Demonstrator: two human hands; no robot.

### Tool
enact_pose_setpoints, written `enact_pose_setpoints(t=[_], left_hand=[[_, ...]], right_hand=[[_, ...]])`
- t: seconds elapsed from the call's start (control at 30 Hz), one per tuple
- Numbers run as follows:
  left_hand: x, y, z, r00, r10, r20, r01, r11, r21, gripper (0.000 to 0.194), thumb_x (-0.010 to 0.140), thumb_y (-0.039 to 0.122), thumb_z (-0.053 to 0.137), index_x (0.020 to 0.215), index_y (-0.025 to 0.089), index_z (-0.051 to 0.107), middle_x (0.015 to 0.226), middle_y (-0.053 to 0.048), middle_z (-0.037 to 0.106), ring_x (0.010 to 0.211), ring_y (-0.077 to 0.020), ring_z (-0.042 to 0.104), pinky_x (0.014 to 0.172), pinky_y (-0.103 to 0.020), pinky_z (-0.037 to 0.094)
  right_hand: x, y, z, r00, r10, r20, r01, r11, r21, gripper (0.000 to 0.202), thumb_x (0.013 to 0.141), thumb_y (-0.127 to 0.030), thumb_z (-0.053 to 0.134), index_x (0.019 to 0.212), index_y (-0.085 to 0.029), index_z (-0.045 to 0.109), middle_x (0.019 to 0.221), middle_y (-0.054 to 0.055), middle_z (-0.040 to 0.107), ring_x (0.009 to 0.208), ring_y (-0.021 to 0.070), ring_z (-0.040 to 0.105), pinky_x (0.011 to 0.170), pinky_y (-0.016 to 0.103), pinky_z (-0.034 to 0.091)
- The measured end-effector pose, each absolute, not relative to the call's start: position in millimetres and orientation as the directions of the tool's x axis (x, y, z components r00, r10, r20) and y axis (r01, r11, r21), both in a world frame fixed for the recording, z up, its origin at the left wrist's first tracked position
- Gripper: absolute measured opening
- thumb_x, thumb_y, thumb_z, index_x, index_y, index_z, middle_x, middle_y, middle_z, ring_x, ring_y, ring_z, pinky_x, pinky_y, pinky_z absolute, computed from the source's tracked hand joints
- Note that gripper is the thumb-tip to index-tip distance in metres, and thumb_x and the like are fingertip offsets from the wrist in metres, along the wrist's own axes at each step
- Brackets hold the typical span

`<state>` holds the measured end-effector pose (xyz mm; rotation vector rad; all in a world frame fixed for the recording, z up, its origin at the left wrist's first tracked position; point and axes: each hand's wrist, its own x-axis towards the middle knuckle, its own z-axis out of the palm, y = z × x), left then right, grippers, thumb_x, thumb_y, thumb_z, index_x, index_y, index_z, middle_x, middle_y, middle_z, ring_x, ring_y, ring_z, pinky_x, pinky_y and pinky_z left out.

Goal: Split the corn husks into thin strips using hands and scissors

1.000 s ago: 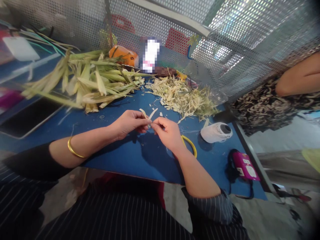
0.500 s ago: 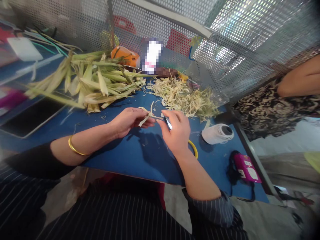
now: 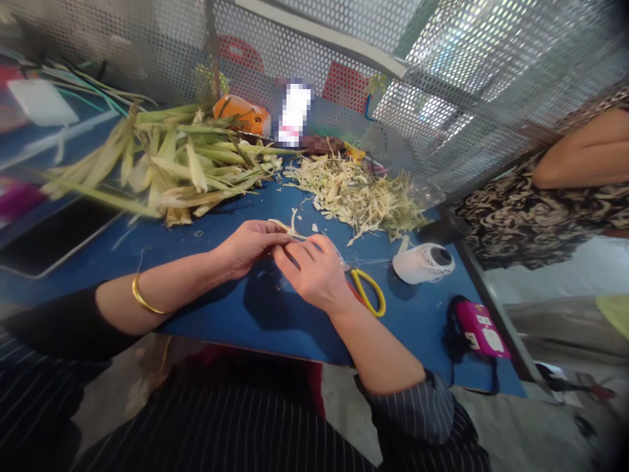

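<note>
Pale corn husk strips [image 3: 291,231] stick out above the pinched fingers of my left hand [image 3: 250,249]. My right hand [image 3: 314,270] has its fingers bent and closed against the left fingertips, where the right end of a strip runs in. Its palm side is hidden, so a dark shiny tool seen there earlier is not clearly visible. Yellow-handled scissors [image 3: 376,295] lie beside my right wrist, partly covered. Beyond my hands are a heap of shredded husk [image 3: 363,193] and a pile of whole corn husks [image 3: 191,164].
A white thread spool [image 3: 417,264] and a magenta box [image 3: 484,330] with a black strap stand right on the blue table [image 3: 221,321]. A dark tablet-like panel [image 3: 54,229] lies left. Perforated metal [image 3: 314,39] closes the back; a person's arm [image 3: 584,151] is at right.
My right hand has moved left and turned over, closing against my left fingers. The dark shiny tool has gone from sight, and more of the scissors shows.
</note>
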<state>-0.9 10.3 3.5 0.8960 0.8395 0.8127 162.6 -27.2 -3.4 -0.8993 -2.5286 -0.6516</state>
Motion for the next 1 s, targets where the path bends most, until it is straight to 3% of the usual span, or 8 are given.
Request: enact_pose_setpoints(t=[0.27, 0.47, 0.6, 0.7, 0.77, 0.83, 0.93, 1.0], left_hand=[[2, 7, 0, 0.445, 0.847, -0.291, -0.242, 0.426, 0.872, 0.018, 0.065, 0.021, 0.078, 0.077, 0.010, 0.069, 0.071, -0.004, 0.068, 0.064, -0.0103, 0.060, 0.063, -0.022, 0.045], [5, 7, -3, 0.324, 0.918, -0.230, -0.286, 0.327, 0.901, 0.021, 0.064, 0.025, 0.081, 0.078, 0.010, 0.073, 0.079, -0.006, 0.070, 0.071, -0.0120, 0.062, 0.070, -0.024, 0.047], [5, 8, -8, 0.300, 0.930, -0.212, -0.280, 0.298, 0.913, 0.020, 0.063, 0.024, 0.081, 0.076, 0.011, 0.074, 0.085, -0.007, 0.071, 0.075, -0.0139, 0.063, 0.074, -0.027, 0.049], [4, 10, -7, 0.298, 0.929, -0.219, -0.285, 0.306, 0.908, 0.020, 0.063, 0.024, 0.081, 0.077, 0.010, 0.074, 0.083, -0.007, 0.072, 0.072, -0.0126, 0.063, 0.071, -0.025, 0.049], [2, 11, -5, 0.311, 0.924, -0.221, -0.288, 0.314, 0.905, 0.022, 0.066, 0.024, 0.080, 0.081, 0.010, 0.074, 0.079, -0.007, 0.072, 0.067, -0.0116, 0.063, 0.067, -0.024, 0.048], [2, 12, -2, 0.344, 0.911, -0.226, -0.290, 0.332, 0.898, 0.022, 0.070, 0.025, 0.077, 0.084, 0.009, 0.073, 0.074, -0.007, 0.072, 0.065, -0.0130, 0.065, 0.067, -0.025, 0.049], [2, 10, 1, 0.381, 0.886, -0.264, -0.278, 0.382, 0.881, 0.017, 0.075, 0.025, 0.072, 0.082, 0.010, 0.072, 0.073, -0.009, 0.072, 0.068, -0.0169, 0.068, 0.072, -0.029, 0.052], [3, 8, 2, 0.406, 0.871, -0.278, -0.249, 0.398, 0.883, 0.017, 0.078, 0.027, 0.069, 0.081, 0.010, 0.072, 0.073, -0.010, 0.072, 0.068, -0.0173, 0.069, 0.074, -0.030, 0.053]], right_hand=[[158, -28, -8, -0.760, 0.423, 0.494, 0.631, 0.663, 0.403, 0.026, 0.094, -0.011, 0.039, 0.102, -0.015, 0.063, 0.083, 0.005, 0.062, 0.072, 0.0157, 0.051, 0.084, 0.037, 0.040], [160, -28, -9, -0.673, 0.531, 0.515, 0.691, 0.699, 0.183, 0.030, 0.096, -0.011, 0.033, 0.096, -0.017, 0.062, 0.082, 0.005, 0.064, 0.077, 0.0157, 0.055, 0.093, 0.038, 0.039], [161, -28, -9, -0.719, 0.496, 0.487, 0.635, 0.754, 0.168, 0.028, 0.095, -0.011, 0.035, 0.098, -0.019, 0.062, 0.087, 0.005, 0.067, 0.081, 0.0159, 0.059, 0.092, 0.037, 0.041], [163, -30, -5, -0.679, 0.465, 0.568, 0.628, 0.768, 0.121, 0.022, 0.094, -0.014, 0.043, 0.104, -0.021, 0.061, 0.093, 0.003, 0.070, 0.087, 0.0155, 0.061, 0.093, 0.036, 0.040], [167, -30, -2, -0.507, 0.528, 0.682, 0.687, 0.725, -0.050, 0.018, 0.093, -0.019, 0.050, 0.107, -0.022, 0.061, 0.096, 0.003, 0.071, 0.090, 0.0159, 0.062, 0.092, 0.036, 0.041], [171, -28, 1, -0.223, 0.659, 0.718, 0.739, 0.595, -0.316, 0.016, 0.092, -0.025, 0.051, 0.103, -0.022, 0.063, 0.095, 0.005, 0.070, 0.091, 0.0172, 0.062, 0.089, 0.036, 0.042], [176, -20, -1, 0.098, 0.860, 0.500, 0.621, 0.340, -0.706, 0.023, 0.091, -0.037, 0.051, 0.089, -0.021, 0.068, 0.088, 0.006, 0.068, 0.084, 0.0185, 0.061, 0.079, 0.035, 0.045], [177, -15, -4, 0.098, 0.954, 0.282, 0.429, 0.215, -0.878, 0.027, 0.088, -0.043, 0.053, 0.085, -0.021, 0.069, 0.083, 0.004, 0.068, 0.078, 0.0172, 0.060, 0.074, 0.032, 0.045]])
